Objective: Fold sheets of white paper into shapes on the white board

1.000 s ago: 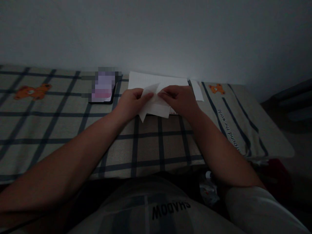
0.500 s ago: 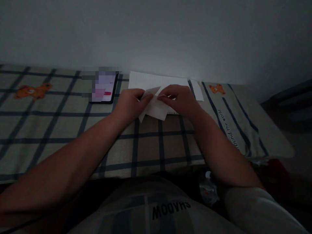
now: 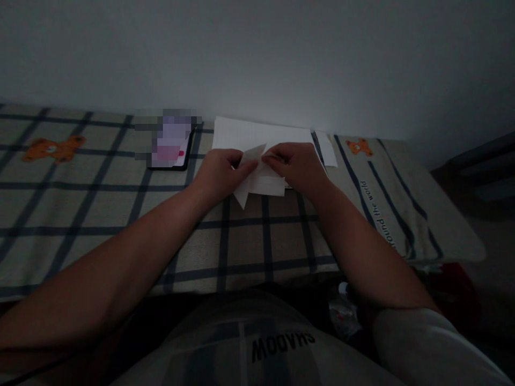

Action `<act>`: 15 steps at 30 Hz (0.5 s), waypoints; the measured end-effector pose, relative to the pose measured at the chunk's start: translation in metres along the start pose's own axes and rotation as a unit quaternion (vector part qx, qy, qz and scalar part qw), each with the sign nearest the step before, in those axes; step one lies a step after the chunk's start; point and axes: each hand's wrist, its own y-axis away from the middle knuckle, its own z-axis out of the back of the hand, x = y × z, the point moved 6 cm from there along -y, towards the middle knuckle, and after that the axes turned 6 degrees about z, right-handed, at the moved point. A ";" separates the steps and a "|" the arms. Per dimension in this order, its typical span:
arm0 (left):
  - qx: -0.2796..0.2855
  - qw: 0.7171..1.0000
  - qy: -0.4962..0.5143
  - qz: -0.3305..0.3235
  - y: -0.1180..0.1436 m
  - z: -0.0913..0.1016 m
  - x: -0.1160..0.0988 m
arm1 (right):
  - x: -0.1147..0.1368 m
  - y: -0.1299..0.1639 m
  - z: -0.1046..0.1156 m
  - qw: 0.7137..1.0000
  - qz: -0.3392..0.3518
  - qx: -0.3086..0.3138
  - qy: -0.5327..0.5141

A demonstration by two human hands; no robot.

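Note:
In dim light, both hands pinch one folded white piece of paper (image 3: pixel 261 182) just above a checked bed cover (image 3: pixel 120 214). My left hand (image 3: pixel 219 174) grips its left part, with a folded flap poking up between the fingertips. My right hand (image 3: pixel 298 166) holds the right part from above. A pointed corner of the paper hangs down below my left hand. Behind the hands lies a larger white sheet (image 3: pixel 257 134) flat on the cover.
A phone (image 3: pixel 171 147) with a lit screen lies left of the sheet. A narrow paper strip (image 3: pixel 326 147) sits at the sheet's right edge. A plain wall rises behind. The cover's right end (image 3: pixel 442 230) drops off toward a dark floor.
The hands and folded paper shifted slightly right and the paper turned a little, its lower edge now more level. The phone's screen picture changed.

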 end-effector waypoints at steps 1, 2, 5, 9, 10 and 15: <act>0.002 1.000 0.011 0.004 0.000 0.000 0.001 | 0.000 0.000 0.000 1.000 0.001 -0.002 0.002; 0.004 1.000 0.021 0.008 -0.001 -0.001 0.002 | 0.000 0.000 0.001 1.000 0.002 -0.004 0.004; 0.014 0.999 0.042 0.020 -0.003 -0.002 0.006 | 0.002 0.000 0.002 1.000 0.011 -0.001 0.006; 0.039 0.995 0.086 0.036 -0.009 -0.007 0.015 | 0.004 -0.001 0.004 1.000 0.022 -0.003 0.014; 0.044 0.993 0.100 0.041 -0.010 -0.008 0.017 | 0.004 -0.001 0.005 1.000 0.022 -0.007 0.019; 0.075 0.974 0.192 0.092 -0.010 -0.016 0.024 | 0.002 -0.001 0.004 0.999 0.014 -0.004 0.031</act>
